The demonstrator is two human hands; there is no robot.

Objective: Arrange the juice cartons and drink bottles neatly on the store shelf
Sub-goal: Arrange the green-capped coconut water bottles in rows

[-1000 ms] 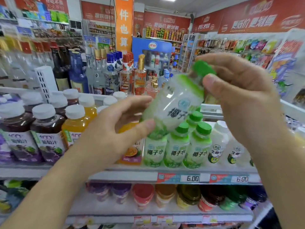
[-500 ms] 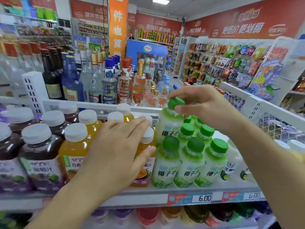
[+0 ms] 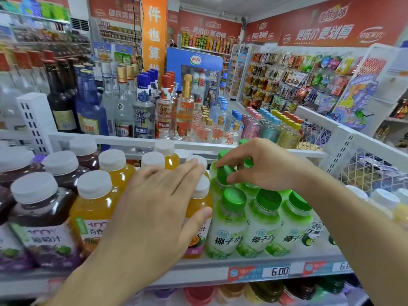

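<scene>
Nearest to me, my left hand (image 3: 154, 208) lies spread and flat, fingers straight, over the front orange juice bottle (image 3: 196, 219); the fingertips reach the white caps behind it and the thumb sits at the seam where orange meets green. Just past that seam stands the front row of green-capped coconut water bottles (image 3: 229, 224) on the store shelf (image 3: 198, 270), upright and touching shoulder to shoulder. One row back, my right hand (image 3: 269, 166) comes in from the right and pinches the cap of the second-row coconut bottle (image 3: 223, 175) between thumb and fingertips. That bottle's long axis leans a little, cap toward me and to the left, its body hidden behind the front row. I judge the coming move to be a small straightening push down and back, and the right hand, already on the cap, is the one to do it. The left looks placed to steady the orange column beside it.
</scene>
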